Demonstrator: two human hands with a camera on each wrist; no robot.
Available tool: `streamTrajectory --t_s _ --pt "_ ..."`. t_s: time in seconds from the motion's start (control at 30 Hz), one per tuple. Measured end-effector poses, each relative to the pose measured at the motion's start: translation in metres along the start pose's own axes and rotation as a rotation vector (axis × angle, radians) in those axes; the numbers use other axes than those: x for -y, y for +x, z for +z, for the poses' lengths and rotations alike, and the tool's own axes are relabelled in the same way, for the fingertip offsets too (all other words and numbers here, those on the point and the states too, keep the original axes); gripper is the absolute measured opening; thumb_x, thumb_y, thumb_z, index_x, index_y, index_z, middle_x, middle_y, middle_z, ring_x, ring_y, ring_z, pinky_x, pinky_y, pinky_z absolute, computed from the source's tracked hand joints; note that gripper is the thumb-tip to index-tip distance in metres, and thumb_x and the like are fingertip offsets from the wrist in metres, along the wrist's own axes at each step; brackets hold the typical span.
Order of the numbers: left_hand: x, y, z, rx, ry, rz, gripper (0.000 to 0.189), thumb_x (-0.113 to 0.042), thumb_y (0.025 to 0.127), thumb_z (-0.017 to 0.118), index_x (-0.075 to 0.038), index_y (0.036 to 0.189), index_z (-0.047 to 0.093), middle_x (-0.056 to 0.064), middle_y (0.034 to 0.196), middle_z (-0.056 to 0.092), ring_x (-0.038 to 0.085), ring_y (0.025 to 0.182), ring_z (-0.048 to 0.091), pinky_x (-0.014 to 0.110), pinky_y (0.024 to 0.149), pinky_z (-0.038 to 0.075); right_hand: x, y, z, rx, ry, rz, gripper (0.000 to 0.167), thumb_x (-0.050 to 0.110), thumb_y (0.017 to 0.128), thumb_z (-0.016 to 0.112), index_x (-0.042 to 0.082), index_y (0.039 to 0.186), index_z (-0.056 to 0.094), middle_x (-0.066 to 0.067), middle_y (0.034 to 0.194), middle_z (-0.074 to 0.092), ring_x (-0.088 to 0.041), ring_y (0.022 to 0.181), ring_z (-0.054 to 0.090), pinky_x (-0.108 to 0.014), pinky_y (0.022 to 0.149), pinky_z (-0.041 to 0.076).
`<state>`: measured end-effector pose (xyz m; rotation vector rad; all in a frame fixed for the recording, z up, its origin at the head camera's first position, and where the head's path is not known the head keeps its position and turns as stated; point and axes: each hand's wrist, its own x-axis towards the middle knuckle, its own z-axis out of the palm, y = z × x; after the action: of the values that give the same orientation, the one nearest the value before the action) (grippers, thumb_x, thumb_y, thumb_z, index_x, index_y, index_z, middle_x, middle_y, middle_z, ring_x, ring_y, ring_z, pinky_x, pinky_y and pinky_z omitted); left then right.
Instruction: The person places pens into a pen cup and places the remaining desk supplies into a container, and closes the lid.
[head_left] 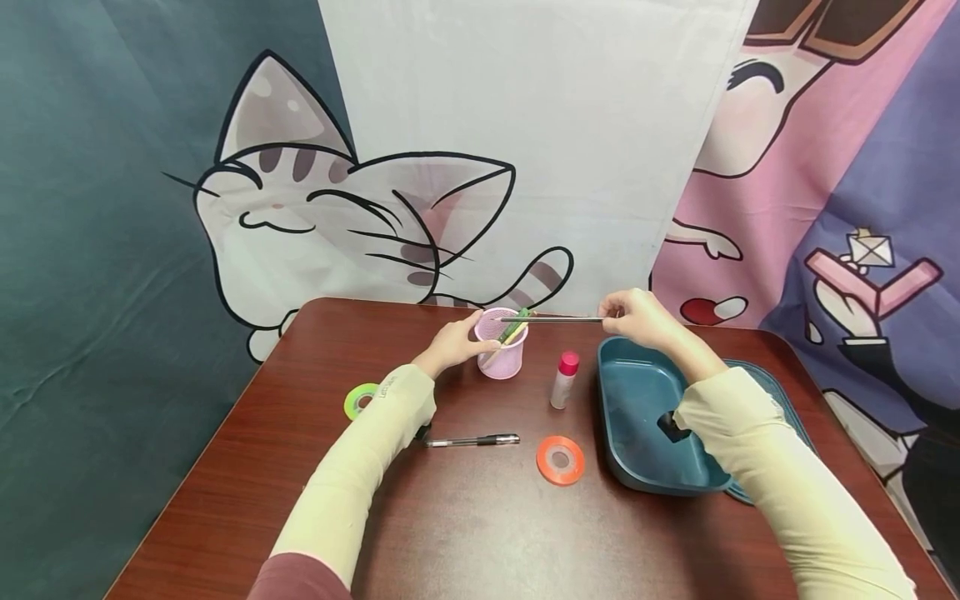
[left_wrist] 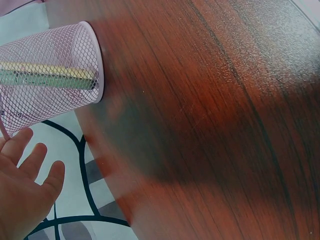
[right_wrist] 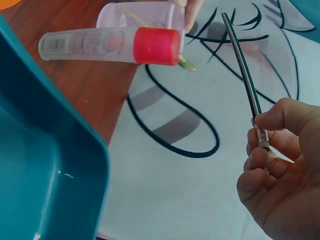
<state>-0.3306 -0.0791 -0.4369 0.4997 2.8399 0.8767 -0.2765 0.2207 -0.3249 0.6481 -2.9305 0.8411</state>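
Observation:
My right hand [head_left: 636, 319] pinches a dark striped pencil [right_wrist: 243, 70] near its ferrule and eraser end. The pencil lies nearly level in the head view, its sharpened tip over the mouth of a pink mesh pen cup [head_left: 501, 363]. My left hand [head_left: 453, 346] holds the cup by its rim, thumb along the near side and a finger at the far left. Inside the upright cup lean a green item [head_left: 514, 323] and a yellow stick [left_wrist: 50, 68]. In the left wrist view, the other fingers [left_wrist: 32, 162] of my left hand spread beside the rim.
A glue stick [head_left: 564, 381] with a red cap stands right of the cup. Nearer lie an orange tape roll [head_left: 551, 474], a black pen [head_left: 472, 441] and a green tape roll [head_left: 352, 403]. A teal bin [head_left: 611, 417] sits under my right forearm, its lid [head_left: 772, 387] beside it.

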Motion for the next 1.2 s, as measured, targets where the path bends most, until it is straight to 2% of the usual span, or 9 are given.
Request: streamTrajectory --t_s 0.17,0.3,0.57,1.2 --pt "0.000 0.000 0.001 -0.009 0.041 0.003 0.083 -0.053 0.076 0.059 -0.013 0.140 0.026 0.012 0.135 0.041 0.026 0.121 0.043 0.038 0.099 0.035 -0.007 0.007 0.008 0.009 -0.010 0.025 0.011 0.003 0.075 0.052 0.006 0.071 0.061 -0.002 0.063 0.052 -0.015 0.059 0.043 -0.024 0.052 0.035" --pt "0.000 0.000 0.002 -0.010 0.028 0.002 0.084 -0.054 0.075 0.059 -0.013 0.140 0.026 0.013 0.135 0.041 0.027 0.121 0.043 0.039 0.098 0.035 -0.005 0.012 0.011 0.000 -0.019 0.029 0.012 0.004 0.074 0.051 0.006 0.070 0.062 -0.001 0.061 0.052 -0.014 0.057 0.043 -0.024 0.050 0.033" --pt "0.002 0.001 0.002 -0.014 0.023 0.007 0.084 -0.054 0.074 0.060 -0.014 0.140 0.027 0.013 0.132 0.046 0.026 0.118 0.046 0.039 0.097 0.037 0.000 0.019 0.013 -0.017 0.000 0.076 0.012 0.005 0.074 0.053 0.006 0.075 0.065 -0.002 0.066 0.058 -0.015 0.062 0.047 -0.025 0.056 0.037" --pt "0.002 0.002 0.003 -0.025 0.029 0.009 0.083 -0.053 0.075 0.061 -0.014 0.139 0.028 0.013 0.131 0.047 0.027 0.116 0.048 0.039 0.096 0.038 0.005 0.029 0.019 -0.028 0.033 0.101 0.011 0.008 0.076 0.056 0.005 0.079 0.066 -0.004 0.074 0.061 -0.017 0.069 0.048 -0.026 0.062 0.038"
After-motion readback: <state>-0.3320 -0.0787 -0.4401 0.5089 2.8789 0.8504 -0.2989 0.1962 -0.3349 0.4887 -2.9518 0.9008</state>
